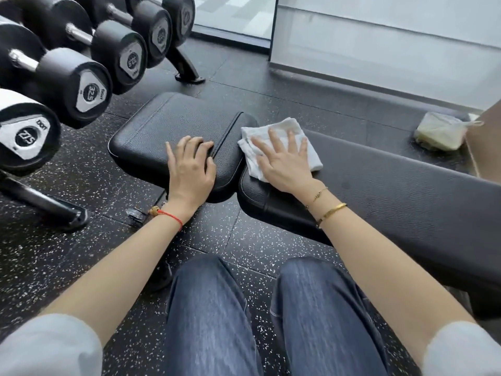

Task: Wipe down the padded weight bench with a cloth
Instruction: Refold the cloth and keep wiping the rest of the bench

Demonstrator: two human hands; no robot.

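A black padded weight bench lies across the view in two parts: a short seat pad (168,126) on the left and a long back pad (393,196) running off to the right. A folded white cloth (276,128) lies on the left end of the long pad, at the gap between the two pads. My right hand (282,161) presses flat on the cloth with fingers spread. My left hand (189,166) rests on the seat pad's near right corner, its fingers slightly bent over the pad's seam.
A rack of black dumbbells (70,77) stands close on the left, its foot (48,210) reaching onto the speckled rubber floor (81,253). A pale plastic bag (439,131) sits on the bench's far right end. A glass wall (379,36) runs behind. My knees in jeans (271,321) are below.
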